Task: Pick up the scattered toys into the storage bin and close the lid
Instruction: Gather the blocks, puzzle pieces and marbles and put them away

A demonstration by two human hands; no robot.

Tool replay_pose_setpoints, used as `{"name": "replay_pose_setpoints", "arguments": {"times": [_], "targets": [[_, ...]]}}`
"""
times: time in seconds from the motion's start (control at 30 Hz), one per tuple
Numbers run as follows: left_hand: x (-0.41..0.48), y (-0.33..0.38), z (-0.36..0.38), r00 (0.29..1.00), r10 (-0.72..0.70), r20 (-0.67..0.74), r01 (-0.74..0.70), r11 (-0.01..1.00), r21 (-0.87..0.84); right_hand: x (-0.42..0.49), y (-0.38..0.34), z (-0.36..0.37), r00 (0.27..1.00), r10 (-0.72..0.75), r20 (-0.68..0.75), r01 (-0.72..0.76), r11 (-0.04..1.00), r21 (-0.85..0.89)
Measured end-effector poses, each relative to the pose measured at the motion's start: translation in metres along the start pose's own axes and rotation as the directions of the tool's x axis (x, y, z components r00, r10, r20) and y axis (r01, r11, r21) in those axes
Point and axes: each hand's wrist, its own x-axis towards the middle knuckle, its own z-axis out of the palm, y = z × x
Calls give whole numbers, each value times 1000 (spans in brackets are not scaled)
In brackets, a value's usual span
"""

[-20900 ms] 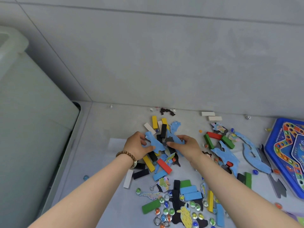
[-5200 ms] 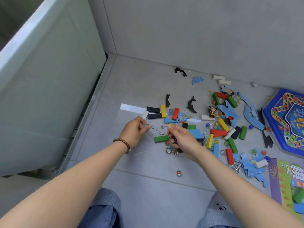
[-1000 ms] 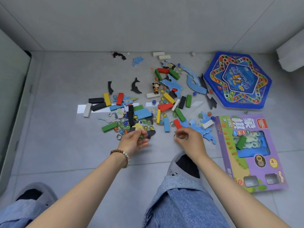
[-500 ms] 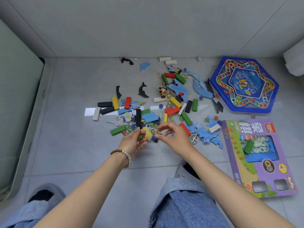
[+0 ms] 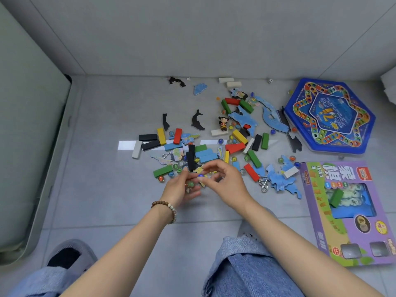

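Scattered toys lie on the grey floor: coloured blocks such as a green block (image 5: 162,170), glass marbles, blue puzzle pieces (image 5: 282,179), black dolphin shapes (image 5: 197,121) and a small doll (image 5: 222,123). My left hand (image 5: 182,187) is cupped palm up at the near edge of the pile and holds several marbles. My right hand (image 5: 225,179) pinches a blue marble (image 5: 200,175) right over the left palm. The pale storage bin (image 5: 27,136) stands at the far left; its lid is not in view.
A blue hexagonal game board (image 5: 330,116) lies at the right, a purple game box (image 5: 351,211) in front of it. A metal ring puzzle (image 5: 264,185) sits by the blue pieces. My knees and a grey slipper (image 5: 70,254) are at the bottom. A wall runs behind.
My right hand left the metal rings and moved left to the left hand, now pinching a blue marble above the cupped left palm. The view shifted slightly.
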Motion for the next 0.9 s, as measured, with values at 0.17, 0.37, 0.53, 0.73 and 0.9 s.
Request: {"name": "replay_pose_setpoints", "arguments": {"times": [0.17,0.37,0.53,0.73,0.9], "targets": [[0,0,18,1000,4,19,-3,999,-40,4,12,-34,974,55,-221,-75,994,-82],[4,-6,20,996,89,14,-90,991,95,5,49,-66,944,107,-312,-196,942,-271],[-2,11,0,997,73,-11,-71,988,134,8,55,-62,944,73,-322,-192,914,-357],[-9,59,-63,980,167,-109,-115,918,379,1,53,-64,946,108,-305,-209,924,-320],[-27,84,-105,968,219,-122,-102,788,608,4,7,-47,953,221,-206,-221,975,26]]}}
